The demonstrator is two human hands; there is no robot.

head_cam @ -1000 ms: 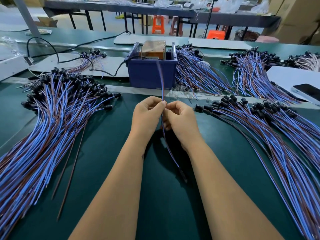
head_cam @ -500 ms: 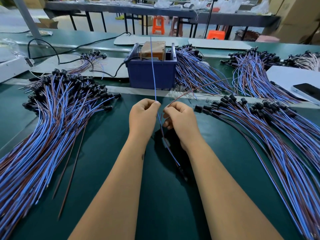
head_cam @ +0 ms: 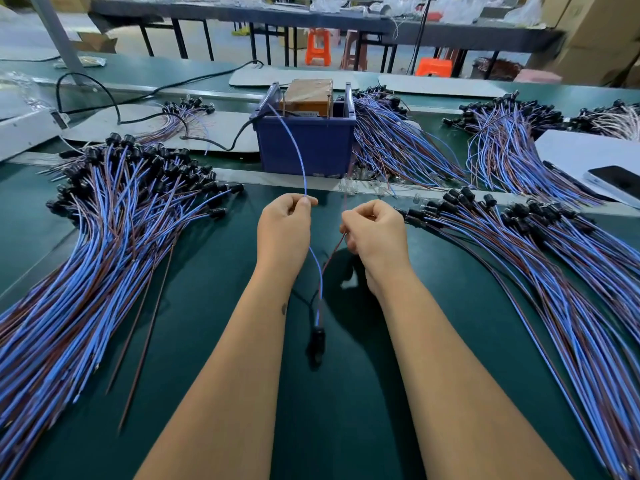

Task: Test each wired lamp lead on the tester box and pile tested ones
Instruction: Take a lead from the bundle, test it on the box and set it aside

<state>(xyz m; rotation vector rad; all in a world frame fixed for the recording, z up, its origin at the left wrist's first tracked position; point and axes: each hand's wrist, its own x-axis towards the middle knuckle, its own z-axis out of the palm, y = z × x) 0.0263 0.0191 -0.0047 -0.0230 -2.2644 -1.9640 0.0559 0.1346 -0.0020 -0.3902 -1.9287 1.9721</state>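
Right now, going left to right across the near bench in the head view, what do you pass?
left pile of leads → left hand on the blue wire → right hand on the brown wire → right pile of leads

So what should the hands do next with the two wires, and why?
Probably reach both wire ends forward to the tester box. The left hand pinches the blue wire, the right hand pinches the brown wire, already spread apart.

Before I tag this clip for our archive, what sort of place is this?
Most likely a factory assembly or testing line. Heaps of identical blue-and-brown wired leads cover a long green workbench, a blue tester box sits ahead, and more benches with plastic stools stand behind.
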